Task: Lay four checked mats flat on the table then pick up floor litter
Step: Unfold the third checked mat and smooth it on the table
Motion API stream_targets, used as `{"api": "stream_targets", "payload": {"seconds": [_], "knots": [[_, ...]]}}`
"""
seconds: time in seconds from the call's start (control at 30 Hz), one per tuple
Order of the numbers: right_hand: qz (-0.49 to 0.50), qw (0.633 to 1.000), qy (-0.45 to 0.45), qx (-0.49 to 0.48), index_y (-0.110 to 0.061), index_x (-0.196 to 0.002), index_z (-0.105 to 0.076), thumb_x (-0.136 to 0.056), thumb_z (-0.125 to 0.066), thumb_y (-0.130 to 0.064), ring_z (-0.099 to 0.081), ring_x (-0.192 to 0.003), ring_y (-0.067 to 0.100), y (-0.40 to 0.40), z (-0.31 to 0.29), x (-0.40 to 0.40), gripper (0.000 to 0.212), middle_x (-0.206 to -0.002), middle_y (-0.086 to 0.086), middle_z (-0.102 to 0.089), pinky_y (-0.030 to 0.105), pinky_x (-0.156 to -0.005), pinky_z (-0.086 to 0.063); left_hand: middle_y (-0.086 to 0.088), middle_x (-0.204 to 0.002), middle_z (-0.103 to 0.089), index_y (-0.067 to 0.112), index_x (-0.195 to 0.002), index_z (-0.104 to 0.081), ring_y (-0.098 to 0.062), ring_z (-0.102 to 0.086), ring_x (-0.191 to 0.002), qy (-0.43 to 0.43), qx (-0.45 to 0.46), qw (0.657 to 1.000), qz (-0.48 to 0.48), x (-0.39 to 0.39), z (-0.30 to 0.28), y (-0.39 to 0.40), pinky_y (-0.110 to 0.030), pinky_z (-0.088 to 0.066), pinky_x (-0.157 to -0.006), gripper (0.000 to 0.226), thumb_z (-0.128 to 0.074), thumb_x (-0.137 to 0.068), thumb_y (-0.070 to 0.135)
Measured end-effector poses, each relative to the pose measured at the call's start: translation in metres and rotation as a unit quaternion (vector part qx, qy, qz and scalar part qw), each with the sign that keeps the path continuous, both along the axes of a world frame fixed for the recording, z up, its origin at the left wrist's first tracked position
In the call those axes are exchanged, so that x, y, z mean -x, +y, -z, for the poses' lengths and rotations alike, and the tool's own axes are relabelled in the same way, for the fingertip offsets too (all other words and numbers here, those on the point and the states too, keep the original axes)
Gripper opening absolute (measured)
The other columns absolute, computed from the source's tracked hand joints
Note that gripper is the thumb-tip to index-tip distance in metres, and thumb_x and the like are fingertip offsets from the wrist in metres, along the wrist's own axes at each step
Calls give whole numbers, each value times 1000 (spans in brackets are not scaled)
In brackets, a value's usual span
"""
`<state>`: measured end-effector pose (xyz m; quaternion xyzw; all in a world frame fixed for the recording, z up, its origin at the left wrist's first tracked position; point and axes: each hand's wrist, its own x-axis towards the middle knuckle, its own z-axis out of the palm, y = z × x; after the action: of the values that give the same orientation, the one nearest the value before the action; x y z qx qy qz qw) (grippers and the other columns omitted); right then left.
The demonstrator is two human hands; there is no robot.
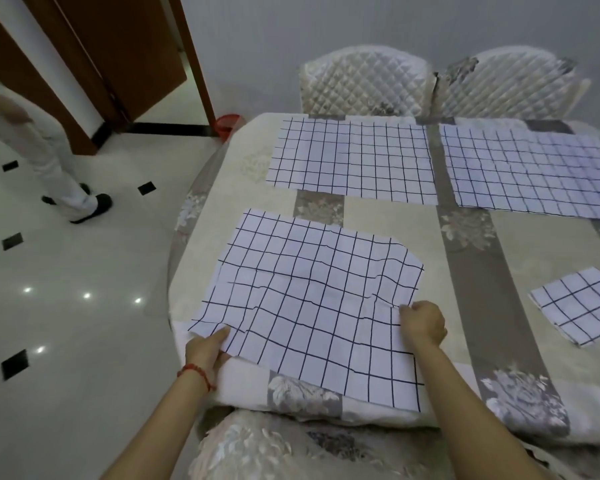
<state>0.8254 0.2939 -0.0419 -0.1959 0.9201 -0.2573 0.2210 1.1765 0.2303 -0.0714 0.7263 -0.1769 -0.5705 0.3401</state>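
Two bare forearms are reaching in from the bottom edge, with no sleeves showing. The left wrist is wearing a thin red braided string bracelet [195,371]. The right forearm is showing nothing worn.

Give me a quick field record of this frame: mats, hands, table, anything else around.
mats_flat: far left mat, far right mat
mat_in_hand: near mat, spread but wrinkled, far right corner folded over
mat_folded: small folded mat, near right side, untouched
left_hand: left hand holds the near mat's left front edge
right_hand: right hand pinches its right edge
table: floral tablecloth
chairs: two quilted chairs at the far side
floor: another person's legs at left; litter not visible
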Motion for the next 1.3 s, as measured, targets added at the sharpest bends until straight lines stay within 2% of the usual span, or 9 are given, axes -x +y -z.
{"api": "stream_targets", "payload": {"seconds": [0.1,0.2,0.33,0.47,0.53,0.7,0.9,1.1,1.3], "knots": [[19,999,0,51,-7,-67,-53,-84,-56,-14,-54,-77,34,2,-1,11,18,-74,14,-56,37,-74,-41,-11,-70,-63,6,-78,-58,-24,-61,-64,12,-10,1000,-2,3,-5,0,-31,-58,-54,11,-68,-79,7],[40,993,-6,112,-1,-100,-58,-89,-55,-17,-56,-85,34,6,-4,30,20,-95,20,-63,34,-75,-39,-10,-50,-59,0,-71,-56,-24,-59,-54,-1,-28,999,32,6,-10,2,-36,-59,-69,17,-71,-78,8],[31,996,48,67,-2,-107,-60,-90,-54,-24,-55,-102,40,16,0,53,28,-104,21,-65,44,-98,-34,-4,-30,-51,3,-54,-50,-23,-59,-41,-30,-33,996,75,15,-15,5,-37,-54,-78,32,-72,-76,9],[7,998,45,45,0,-111,-60,-90,-57,-26,-54,-107,44,18,2,64,33,-109,26,-63,51,-99,-38,-11,-37,-60,0,-59,-55,-20,-64,-39,-56,-30,993,98,20,-24,7,-26,-55,-56,28,-75,-74,13],[0,998,43,47,1,-113,-59,-89,-58,-26,-53,-107,45,16,0,68,35,-110,28,-62,52,-97,-40,-17,-57,-70,-3,-72,-63,-25,-69,-57,-157,-6,979,129,17,-32,4,-26,-56,-57,32,-74,-75,28],[-3,997,26,67,3,-114,-57,-87,-60,-33,-52,-108,42,8,-4,72,45,-110,26,-61,52,-98,-39,-19,-133,-49,7,-126,-50,-37,-44,-122,-491,147,813,277,33,-46,-15,-47,-39,-97,54,-65,-80,30],[26,993,-10,111,2,-99,-62,-90,-51,-40,-57,-98,39,-9,-8,81,44,-99,21,-65,47,-97,-42,-5,-154,-25,20,-135,-39,-22,-20,-142,-472,274,618,565,130,-23,-34,-44,-20,-114,44,-37,-94,35],[36,990,-80,109,-12,-55,-36,-89,-52,-37,-32,-57,21,-42,-14,102,45,-54,3,-32,30,-59,-28,11,-151,22,37,-137,22,-14,30,-136,-486,263,557,620,141,22,-30,-43,18,-114,62,8,-83,65],[-22,966,-84,243,-23,-54,-34,-84,-62,-16,-26,-51,6,-78,-25,111,42,-56,-3,-28,13,-43,-23,15,-148,23,40,-137,21,-12,31,-136,-479,285,567,607,142,27,-28,-42,19,-114,65,16,-78,68]]}}
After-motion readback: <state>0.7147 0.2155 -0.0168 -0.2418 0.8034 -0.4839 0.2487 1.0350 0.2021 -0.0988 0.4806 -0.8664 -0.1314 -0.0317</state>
